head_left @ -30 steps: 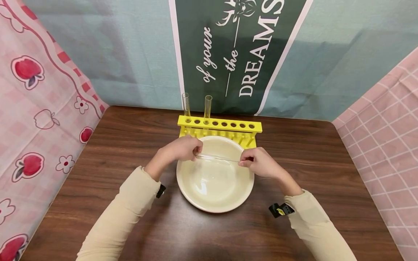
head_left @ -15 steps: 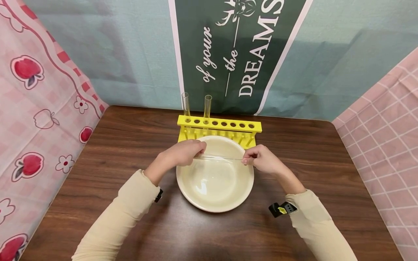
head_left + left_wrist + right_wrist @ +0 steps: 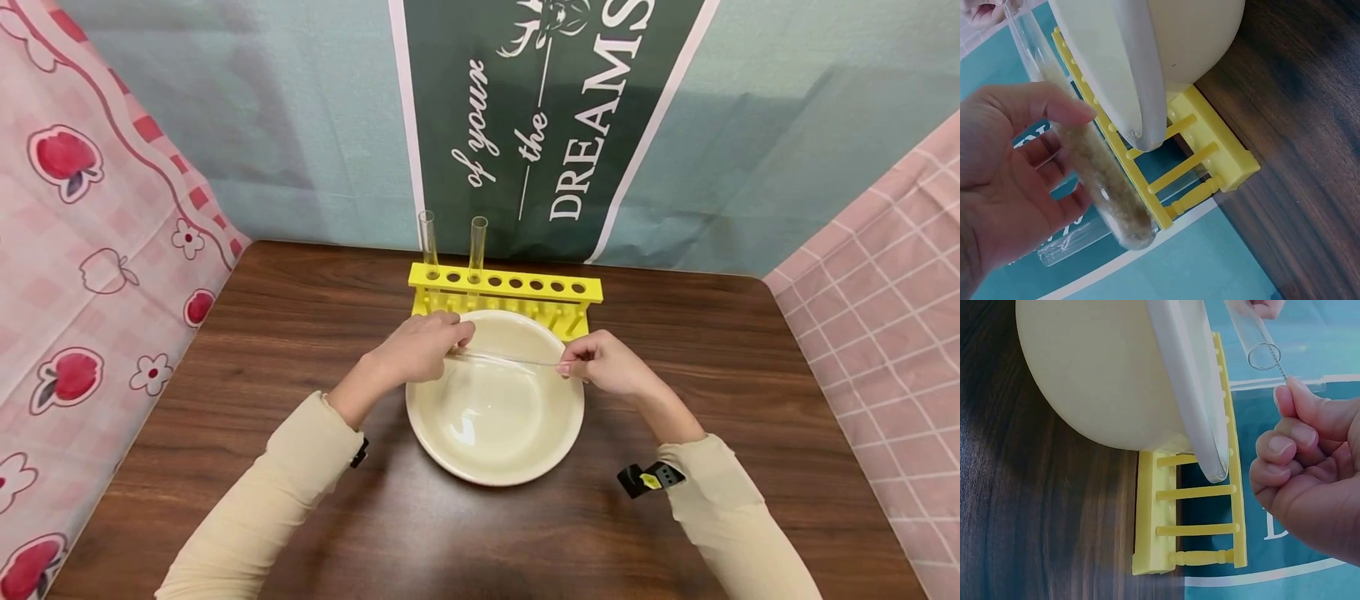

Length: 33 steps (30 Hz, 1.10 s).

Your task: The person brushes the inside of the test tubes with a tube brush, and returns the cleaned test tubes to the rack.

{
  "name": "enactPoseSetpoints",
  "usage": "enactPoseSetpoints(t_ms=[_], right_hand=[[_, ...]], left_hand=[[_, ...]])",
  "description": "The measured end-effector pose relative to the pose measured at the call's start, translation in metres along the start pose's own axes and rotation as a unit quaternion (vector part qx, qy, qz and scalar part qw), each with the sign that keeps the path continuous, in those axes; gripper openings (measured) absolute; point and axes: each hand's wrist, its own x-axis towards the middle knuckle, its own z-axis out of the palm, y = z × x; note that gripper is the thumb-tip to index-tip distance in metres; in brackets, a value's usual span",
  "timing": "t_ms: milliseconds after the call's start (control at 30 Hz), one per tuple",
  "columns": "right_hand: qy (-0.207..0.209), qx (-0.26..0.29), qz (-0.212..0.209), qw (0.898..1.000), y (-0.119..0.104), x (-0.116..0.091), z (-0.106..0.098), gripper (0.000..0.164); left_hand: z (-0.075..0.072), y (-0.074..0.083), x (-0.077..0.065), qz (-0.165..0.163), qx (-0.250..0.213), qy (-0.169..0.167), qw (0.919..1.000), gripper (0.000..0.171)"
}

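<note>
Above the cream basin, my left hand grips a clear glass test tube by its closed-end half, thumb and fingers around it. Brownish bristles of a test tube brush fill the lower part of the tube, down near the rounded bottom. At the open mouth, my right hand pinches the brush's thin twisted wire between thumb and forefinger, its other fingers curled. The tube lies nearly sideways between both hands in the head view.
Right behind the basin stands a yellow test tube rack, partly hidden by it. Two glass tubes, one a clear test tube, stand upright in its left half. Cloth-covered walls border the wooden table at the back and sides.
My right hand has shifted slightly to the right and up, a little farther from the left hand. The fingers of my left hand have shifted on the tube. Basin and rack stay put.
</note>
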Motion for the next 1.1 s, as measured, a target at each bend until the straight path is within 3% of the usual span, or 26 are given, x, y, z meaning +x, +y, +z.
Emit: enactPoseSetpoints(t_ms=[533,967,1100], right_hand=[[0.000,-0.004,0.015,1.000,0.000,-0.002,-0.002,0.012],[0.011,-0.091,-0.043,0.995,0.009,-0.003,0.000,0.012],[0.014,-0.102,-0.042,0.994,0.010,-0.006,0.001,0.011]], left_hand=[[0.005,0.002,0.000,0.008,0.036,0.034,0.9987,0.032],[-0.011,-0.001,0.005,0.013,-0.034,-0.036,0.9987,0.032],[-0.011,-0.005,0.005,0.020,-0.063,-0.060,0.9960,0.028]])
